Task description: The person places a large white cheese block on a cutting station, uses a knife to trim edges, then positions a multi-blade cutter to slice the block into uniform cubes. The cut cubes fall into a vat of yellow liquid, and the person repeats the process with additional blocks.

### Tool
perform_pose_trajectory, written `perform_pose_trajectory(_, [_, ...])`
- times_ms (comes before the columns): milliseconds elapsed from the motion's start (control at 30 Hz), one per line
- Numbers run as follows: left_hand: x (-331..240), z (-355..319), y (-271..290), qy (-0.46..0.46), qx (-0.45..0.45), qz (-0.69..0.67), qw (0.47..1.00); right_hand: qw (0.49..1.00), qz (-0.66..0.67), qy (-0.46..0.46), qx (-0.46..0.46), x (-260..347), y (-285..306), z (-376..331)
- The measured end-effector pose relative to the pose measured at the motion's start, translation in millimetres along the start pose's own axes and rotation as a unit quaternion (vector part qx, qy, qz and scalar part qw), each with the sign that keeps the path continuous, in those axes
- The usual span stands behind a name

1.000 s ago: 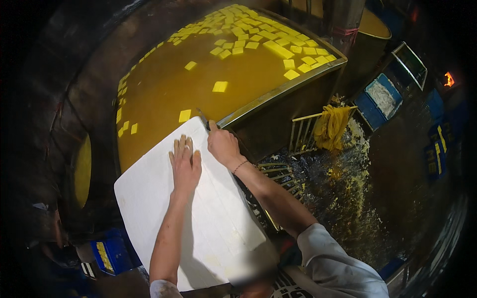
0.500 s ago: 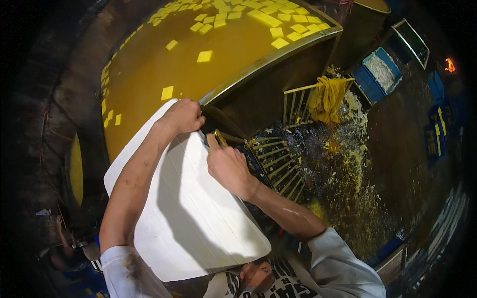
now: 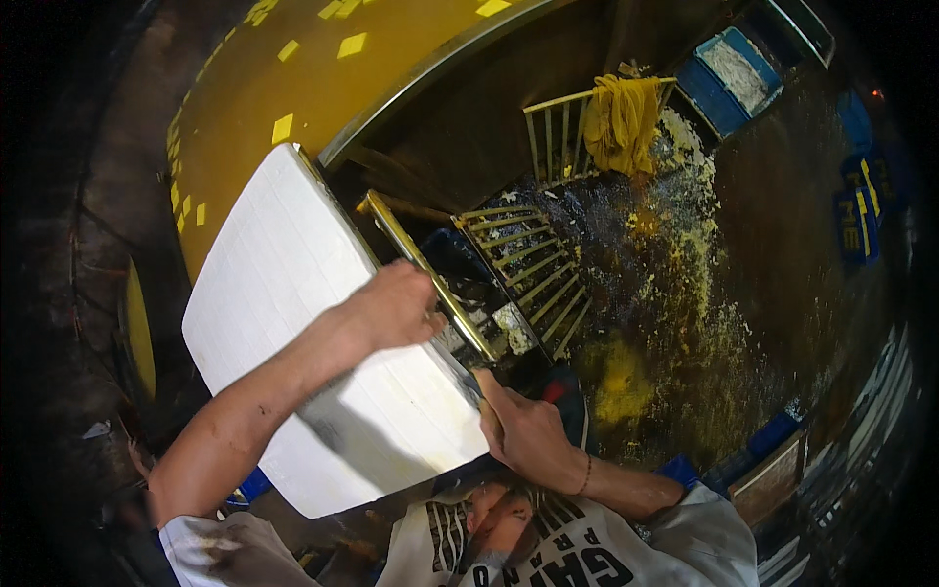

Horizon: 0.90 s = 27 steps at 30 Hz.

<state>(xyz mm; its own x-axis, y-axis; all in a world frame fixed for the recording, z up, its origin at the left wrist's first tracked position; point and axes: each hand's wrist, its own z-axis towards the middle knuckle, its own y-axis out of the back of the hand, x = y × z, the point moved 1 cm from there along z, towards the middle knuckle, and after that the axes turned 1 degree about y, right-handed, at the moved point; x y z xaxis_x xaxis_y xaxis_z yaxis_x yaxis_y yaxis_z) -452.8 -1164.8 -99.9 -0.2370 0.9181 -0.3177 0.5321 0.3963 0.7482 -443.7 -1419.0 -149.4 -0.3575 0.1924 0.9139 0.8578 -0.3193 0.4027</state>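
Note:
A large white slab (image 3: pixel 284 284), marked with faint parallel lines and resembling pressed tofu, lies tilted in front of me. My left hand (image 3: pixel 396 305) rests over its right edge with the fingers curled; what they hold, if anything, is hidden. Lower down, at the slab's near right corner, my right hand (image 3: pixel 528 430) is closed, thumb up. A thin dark strip shows beside its thumb, too little to name. Just right of the slab runs a shiny yellowish rail (image 3: pixel 430 279).
Beyond the slab stands a wide metal-rimmed vat (image 3: pixel 391 88) of yellow liquid with yellow square pieces floating. To the right are slatted racks (image 3: pixel 528 269), a yellow cloth (image 3: pixel 623 122) and a blue crate (image 3: pixel 729 83) with white contents. Pale scraps litter the wet floor (image 3: pixel 685 293).
Both hands have slid down the slab's right edge toward me, the right to the near corner. The view has shifted, so the vat appears higher and the yellowish rail is uncovered.

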Motion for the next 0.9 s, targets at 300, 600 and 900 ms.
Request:
perform_pose_trajectory(300, [-44,38,-41,-0.012,0.258,-0.036,0.965,0.998,0.002,0.045,-0.033,-47,0,-42])
perform_pose_trajectory(600, [0,-56,30,0.179,-0.178,-0.370,0.894,0.992,-0.078,-0.100,-0.015,-191,-9,-8])
perform_pose_trajectory(900, [-44,-336,-212,0.063,-0.587,-0.718,0.369,0.961,-0.205,-0.184,0.004,-410,-141,19])
